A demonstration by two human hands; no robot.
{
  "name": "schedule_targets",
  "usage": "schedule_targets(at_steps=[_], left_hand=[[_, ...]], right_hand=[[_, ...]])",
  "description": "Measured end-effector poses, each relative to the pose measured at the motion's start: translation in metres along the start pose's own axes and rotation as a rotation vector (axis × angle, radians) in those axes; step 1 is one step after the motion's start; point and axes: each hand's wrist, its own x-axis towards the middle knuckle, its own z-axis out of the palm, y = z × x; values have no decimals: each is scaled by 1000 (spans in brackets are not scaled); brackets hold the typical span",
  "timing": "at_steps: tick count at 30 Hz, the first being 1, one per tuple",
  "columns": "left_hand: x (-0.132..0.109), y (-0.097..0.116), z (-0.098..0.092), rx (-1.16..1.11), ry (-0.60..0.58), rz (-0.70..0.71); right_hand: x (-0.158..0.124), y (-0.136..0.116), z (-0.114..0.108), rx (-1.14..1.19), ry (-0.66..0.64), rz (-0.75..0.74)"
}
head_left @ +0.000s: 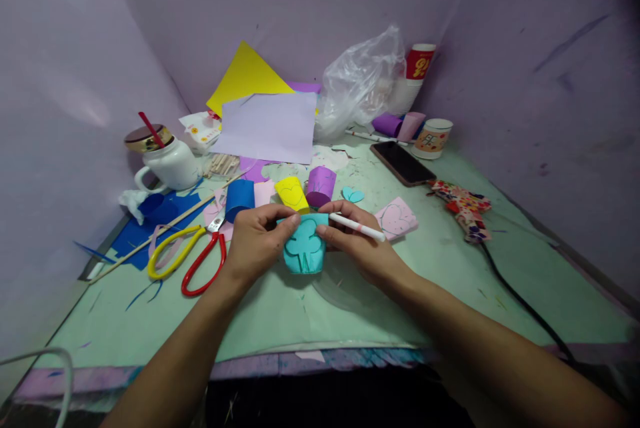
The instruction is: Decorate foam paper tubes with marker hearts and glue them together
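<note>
Head view: a turquoise paper piece [305,263] is held up over the near part of the pale green tabletop [270,321], its clover-marked face turned toward the wearer, presumably so that the design can be looked over. Its upper left corner is pinched between thumb and forefinger of the left hand [260,235]. At the upper right, it is gripped by the thumb of the right hand [357,241] against fingers partly hidden behind; how those are bent cannot be told. A white pen [369,231] is lodged across the right hand, probably so that the thumb is left free.

Beyond, the red-and-yellow-handled scissors [218,223] are laid open to the left, likely for easy reach. A yellow paper piece [293,193] and a purple paper piece [321,187] are set side by side behind the hands. Farther back, a smartphone [403,163] is placed to the right, and a lavender sheet [270,128] is leaned before a yellow sheet [247,81], seemingly out of the way.
</note>
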Motion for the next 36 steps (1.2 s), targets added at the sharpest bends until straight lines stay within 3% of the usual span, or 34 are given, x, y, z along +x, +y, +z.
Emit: schedule_targets(at_steps=[3,6,10,13,18,21,24,29,36], left_hand=[[-1,-1,-1,-11,11,41],[-2,0,-1,57,-50,83],[-1,-2,1,146,-124,102],[0,-6,3,120,-54,66],[-1,-8,2,112,99,111],[-5,-7,1,138,177,215],[-8,-7,3,217,166,305],[-10,-5,10,242,143,119],[-6,4,14,-94,80,-252]], right_hand=[[1,2,-1,44,24,18],[1,3,-2,56,62,29],[1,3,-3,-44,131,-73],[0,3,-3,-179,157,-194],[1,5,-3,-233,192,-254],[1,3,-3,-187,253,-265],[1,1,-2,-157,305,-287],[-1,1,1,-140,304,-290],[-2,5,3,-238,272,-307]])
